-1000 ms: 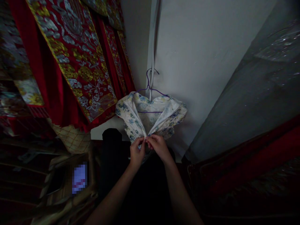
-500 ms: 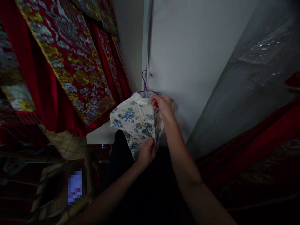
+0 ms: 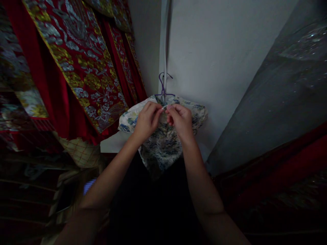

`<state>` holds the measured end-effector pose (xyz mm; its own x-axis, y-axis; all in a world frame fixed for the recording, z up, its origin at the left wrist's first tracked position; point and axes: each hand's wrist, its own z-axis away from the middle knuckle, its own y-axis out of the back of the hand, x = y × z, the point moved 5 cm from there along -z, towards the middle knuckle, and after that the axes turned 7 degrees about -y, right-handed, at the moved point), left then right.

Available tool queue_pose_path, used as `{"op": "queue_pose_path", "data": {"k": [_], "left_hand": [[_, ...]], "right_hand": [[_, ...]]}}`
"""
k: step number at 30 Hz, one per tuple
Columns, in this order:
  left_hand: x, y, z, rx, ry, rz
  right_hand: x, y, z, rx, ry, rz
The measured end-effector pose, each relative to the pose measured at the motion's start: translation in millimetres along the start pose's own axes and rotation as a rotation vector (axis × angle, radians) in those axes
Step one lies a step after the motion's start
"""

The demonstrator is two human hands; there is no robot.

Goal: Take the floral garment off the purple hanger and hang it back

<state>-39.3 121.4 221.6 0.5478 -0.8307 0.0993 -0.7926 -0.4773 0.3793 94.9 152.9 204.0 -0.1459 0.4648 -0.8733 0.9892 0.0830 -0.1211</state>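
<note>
A white short-sleeved shirt (image 3: 163, 143) with blue and yellow flowers hangs on a purple hanger (image 3: 162, 91) against the wall. Both hands meet at its neckline. My left hand (image 3: 147, 120) is closed in a pinch on the left side of the collar, its fingertips at the edge. My right hand (image 3: 181, 119) pinches the collar from the other side, a small distance from the left fingertips. The sleeves spread out to either side, and the lower front hangs down to a dark point. Whatever small fastening lies between the fingertips cannot be made out.
Red embroidered cloth (image 3: 89, 75) with gold and silver patterns hangs at the left. Below it are a woven basket-like item (image 3: 80, 151) and a wooden rack (image 3: 55, 200). Clear plastic sheeting (image 3: 268, 102) covers something at the right, above red fabric (image 3: 288, 163).
My left hand has risen from the shirt's lower front to the collar. The right hand stays at the neckline. The shirt's right side has spread out, and the view has shifted slightly.
</note>
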Motion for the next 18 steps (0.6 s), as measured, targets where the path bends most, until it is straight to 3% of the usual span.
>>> {"op": "queue_pose_path", "data": {"k": [3, 5, 8, 11, 14, 16, 18], "left_hand": [[3, 13.0, -2, 0.079, 0.003, -0.056], [-10, 36.3, -1, 0.280, 0.078, -0.032], [-52, 81.5, 10, 0.629, 0.246, 0.145], [-101, 108.3, 41, 0.819, 0.475, 0.494], [-124, 101.2, 95, 0.859, 0.724, 0.682], [-122, 83.8, 139, 0.866, 0.880, 0.574], [-112, 58.3, 174, 0.818, 0.952, 0.527]], "right_hand": [[18, -1, 1, -0.017, 0.031, 0.073], [47, -3, 8, -0.029, -0.058, 0.124], [94, -5, 30, -0.025, -0.249, 0.110], [115, -6, 55, -0.065, -0.338, 0.019], [104, -7, 68, -0.190, -0.321, 0.051], [90, -6, 71, -0.256, -0.303, 0.115], [82, -6, 72, -0.325, -0.313, 0.162]]}}
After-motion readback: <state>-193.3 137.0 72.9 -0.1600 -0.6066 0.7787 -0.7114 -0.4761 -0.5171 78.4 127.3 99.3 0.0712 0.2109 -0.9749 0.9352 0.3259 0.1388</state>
